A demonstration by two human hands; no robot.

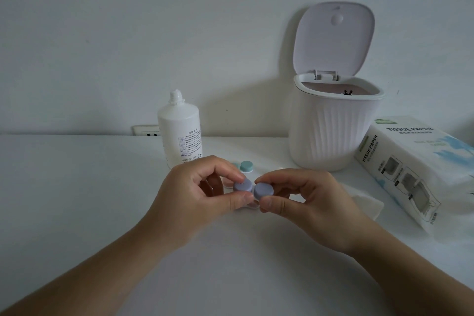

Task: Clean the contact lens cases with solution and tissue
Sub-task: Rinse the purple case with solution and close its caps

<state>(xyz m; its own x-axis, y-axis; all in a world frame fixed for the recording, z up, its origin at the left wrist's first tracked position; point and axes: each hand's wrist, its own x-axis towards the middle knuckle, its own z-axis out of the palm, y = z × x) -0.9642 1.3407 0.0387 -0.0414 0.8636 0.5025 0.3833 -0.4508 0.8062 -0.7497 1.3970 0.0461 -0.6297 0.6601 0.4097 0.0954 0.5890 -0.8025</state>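
Observation:
A contact lens case with two lavender caps (252,188) is held just above the white table between both hands. My left hand (197,187) pinches the left cap with thumb and fingers. My right hand (305,195) pinches the right cap the same way. Behind the hands lies a second case with a teal cap (246,166), partly hidden. The white solution bottle (180,128) stands uncapped at the back. A loose white tissue (364,202) lies flat under and right of my right hand.
A small ribbed white bin (333,133) stands at the back right with its lid raised. A pack of tissue paper (420,167) lies on its side at the right edge. A wall socket (146,130) sits behind the bottle.

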